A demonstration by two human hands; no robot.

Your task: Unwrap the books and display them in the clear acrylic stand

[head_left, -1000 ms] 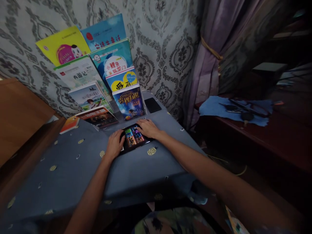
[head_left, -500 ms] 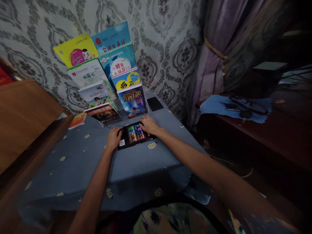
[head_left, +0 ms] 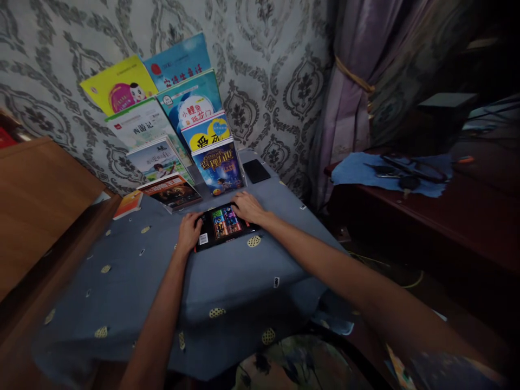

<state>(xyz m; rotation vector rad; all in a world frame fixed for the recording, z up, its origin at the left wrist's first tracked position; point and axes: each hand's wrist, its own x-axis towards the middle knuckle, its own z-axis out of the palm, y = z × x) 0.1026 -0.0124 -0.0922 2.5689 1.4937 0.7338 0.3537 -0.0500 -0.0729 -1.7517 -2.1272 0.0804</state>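
A black book [head_left: 218,229] lies flat on the blue tablecloth, its back cover up, with a white barcode label and bright coloured pictures. My left hand [head_left: 189,230] grips its left edge, the thumb over the cover. At the far right part of the book, my right hand [head_left: 247,207] holds it with bent fingers, covering that corner. Just beyond stands a tiered rack of upright books, among them a dark blue book [head_left: 219,167] and a book with a brown animal picture [head_left: 174,193].
A black phone-like slab [head_left: 256,171] lies right of the rack. An orange booklet [head_left: 128,205] is at the table's left, beside a wooden panel [head_left: 44,200]. On the dark red furniture to the right, a blue cloth [head_left: 357,172] bears glasses and keys.
The view has shifted slightly. Both hands stay on the black book, which lies in the same place on the table.
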